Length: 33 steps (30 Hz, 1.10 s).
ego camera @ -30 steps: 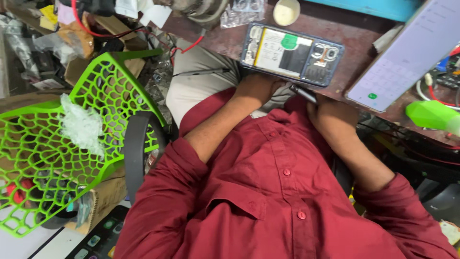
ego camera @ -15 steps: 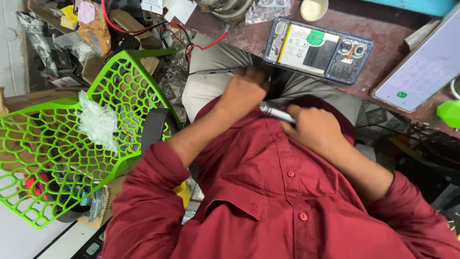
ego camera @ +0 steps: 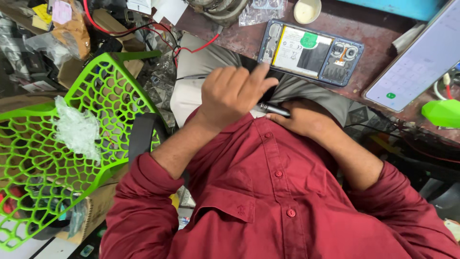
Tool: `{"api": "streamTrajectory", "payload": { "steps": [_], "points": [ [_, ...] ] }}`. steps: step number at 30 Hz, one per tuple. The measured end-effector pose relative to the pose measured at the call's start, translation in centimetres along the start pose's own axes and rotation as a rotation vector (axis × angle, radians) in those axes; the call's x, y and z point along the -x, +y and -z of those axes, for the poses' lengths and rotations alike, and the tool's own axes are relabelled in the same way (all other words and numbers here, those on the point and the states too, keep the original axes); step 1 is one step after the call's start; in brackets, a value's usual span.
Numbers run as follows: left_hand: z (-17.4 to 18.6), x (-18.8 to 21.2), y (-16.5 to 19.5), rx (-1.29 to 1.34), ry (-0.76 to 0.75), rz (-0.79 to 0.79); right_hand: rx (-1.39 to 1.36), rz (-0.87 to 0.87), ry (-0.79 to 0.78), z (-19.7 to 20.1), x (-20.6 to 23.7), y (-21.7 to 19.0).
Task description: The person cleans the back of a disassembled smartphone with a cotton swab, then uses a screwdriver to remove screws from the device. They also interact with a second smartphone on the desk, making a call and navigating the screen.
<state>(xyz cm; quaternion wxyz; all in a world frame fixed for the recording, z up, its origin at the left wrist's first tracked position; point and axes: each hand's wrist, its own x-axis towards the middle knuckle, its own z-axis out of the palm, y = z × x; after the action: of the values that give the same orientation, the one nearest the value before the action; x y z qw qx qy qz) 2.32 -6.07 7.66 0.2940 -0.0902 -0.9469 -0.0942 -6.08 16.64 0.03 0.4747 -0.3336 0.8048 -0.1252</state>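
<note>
Holding a slim metal tool (ego camera: 274, 110) at the lap, below the opened phone (ego camera: 310, 52) lying on the desk (ego camera: 230, 33).
Right hand (ego camera: 306, 120) grip is closed on the tool; left hand (ego camera: 235, 93) is raised, loosely curled, holding nothing visible. Judged step: readying the tool; bringing its tip up to the phone calls for a steady approach. Green lattice basket (ego camera: 72, 124) holds crumpled clear plastic (ego camera: 76, 129); small cream cup (ego camera: 307, 10), contents hidden.

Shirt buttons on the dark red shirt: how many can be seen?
3. One button is near the right hand, one is at mid chest, and one is lowest. Others may be hidden by the hands or folds.
</note>
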Motion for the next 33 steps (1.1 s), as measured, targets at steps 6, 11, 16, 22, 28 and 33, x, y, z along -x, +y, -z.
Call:
{"api": "streamTrajectory", "payload": {
  "steps": [6, 11, 16, 22, 28, 33],
  "points": [
    [-1.3, -1.4, -0.6, -0.059, -0.042, 0.075, 0.015, -0.002, 0.009, -0.2, -0.3, 0.4],
    [-0.7, -1.6, -0.8, -0.049, -0.018, 0.002, 0.009, -0.003, 0.009, -0.1, -0.1, 0.6],
    [-0.9, -4.2, -0.6, 0.031, 0.068, 0.085, 0.008, -0.011, 0.004, -0.2, -0.3, 0.7],
    [-6.2, -9.3, 0.4, -0.194, -0.071, 0.476, -0.005, -0.004, 0.001, -0.3, -0.3, 1.1],
    [-8.3, -10.1, 0.1, -0.258, -0.075, 0.446, -0.021, -0.019, -0.004, 0.0, 0.3, 1.4],
    [-8.5, -10.6, -0.1, -0.242, -0.075, 0.379, -0.013, 0.011, 0.007, -0.3, 0.3, 2.0]
  ]
}}
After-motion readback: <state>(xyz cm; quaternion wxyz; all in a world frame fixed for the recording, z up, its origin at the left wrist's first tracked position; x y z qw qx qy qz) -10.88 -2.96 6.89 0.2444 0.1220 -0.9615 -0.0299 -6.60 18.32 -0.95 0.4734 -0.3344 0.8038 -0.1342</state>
